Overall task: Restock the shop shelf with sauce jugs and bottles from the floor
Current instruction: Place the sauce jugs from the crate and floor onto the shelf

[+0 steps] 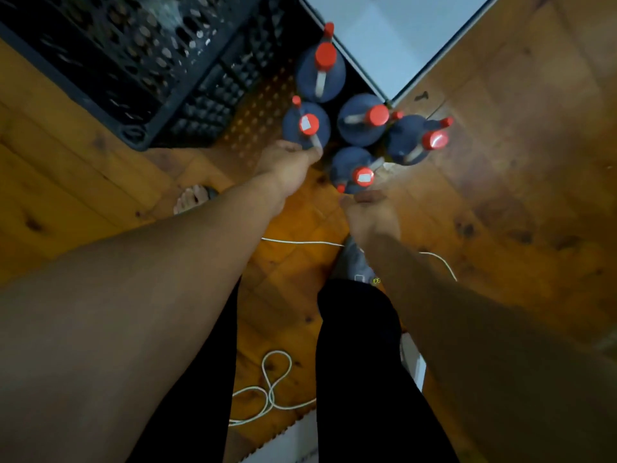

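Several dark sauce jugs with red caps stand clustered on the wooden floor [500,195]. My left hand [290,163] grips the grey handle of the left jug [305,125]. Just below it, the front jug [352,170] has my right hand [367,210] against its near side; the fingers are blurred, so a grip is not visible. Three more stand behind: the middle jug [362,120], the right jug [414,140] and the far jug [320,73]. All are upright.
A black plastic crate [110,51] sits at the upper left, close to the jugs. A white shelf panel [387,38] with a metal edge lies beyond them. A white cord [272,382] loops on the floor by my legs. A white box edge [293,439] is at the bottom.
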The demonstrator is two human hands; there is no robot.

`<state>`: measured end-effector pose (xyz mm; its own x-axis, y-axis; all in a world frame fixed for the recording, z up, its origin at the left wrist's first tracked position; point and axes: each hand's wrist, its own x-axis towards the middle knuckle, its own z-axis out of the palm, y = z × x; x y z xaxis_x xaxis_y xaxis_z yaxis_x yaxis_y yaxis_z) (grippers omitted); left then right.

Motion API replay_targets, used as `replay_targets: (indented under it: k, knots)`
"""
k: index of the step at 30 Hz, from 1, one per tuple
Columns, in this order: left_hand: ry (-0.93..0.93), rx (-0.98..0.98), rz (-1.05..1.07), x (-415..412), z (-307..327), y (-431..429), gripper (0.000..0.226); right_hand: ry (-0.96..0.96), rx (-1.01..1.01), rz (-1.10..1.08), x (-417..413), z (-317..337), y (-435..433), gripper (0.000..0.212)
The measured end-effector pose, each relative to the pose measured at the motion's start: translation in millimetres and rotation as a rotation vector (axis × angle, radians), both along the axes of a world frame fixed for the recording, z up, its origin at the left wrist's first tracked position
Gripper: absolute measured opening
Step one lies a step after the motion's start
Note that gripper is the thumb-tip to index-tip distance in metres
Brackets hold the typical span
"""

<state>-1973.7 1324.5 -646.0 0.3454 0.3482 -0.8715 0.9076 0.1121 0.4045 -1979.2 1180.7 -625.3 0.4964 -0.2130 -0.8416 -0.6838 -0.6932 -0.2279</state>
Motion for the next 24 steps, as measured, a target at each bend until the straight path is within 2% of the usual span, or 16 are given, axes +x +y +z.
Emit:
replay_targets:
  k: [1, 4, 7, 11, 13, 17, 20, 24]
  knots:
    - [-0.007, -0.004, 0.023, 3, -5, -3, 0.022, -0.003, 0.014, -0.042, -3, -8, 4, 0.021]
    - [-0.031, 0.019, 0.059, 12, -17, -8, 0.026, -0.076, 0.013, -0.116, -4, -25, 11, 0.063]
    - [-0.042, 0.097, 0.055, 14, -26, -8, 0.030, -0.170, 0.000, -0.165, -1, -31, 3, 0.063]
    - [-0.012, 0.137, 0.006, 18, -31, -8, 0.037, -0.375, -0.037, 0.155, 8, -36, -11, 0.071]
    - [-0.006, 0.161, -0.026, 21, -29, -11, 0.034, -0.409, -0.054, 0.313, 16, -40, -18, 0.064]
    - [-0.017, 0.175, -0.022, 23, -27, -12, 0.030, -0.486, -0.103, 0.438, 26, -45, -29, 0.035]
    - [-0.015, 0.200, -0.077, 18, -27, -12, 0.013, -0.411, -0.099, 0.483, 25, -42, -35, 0.024]
    - [-0.013, 0.140, -0.094, 14, -28, -13, 0.028, -0.207, 0.052, 0.519, 0, -40, -29, 0.014]
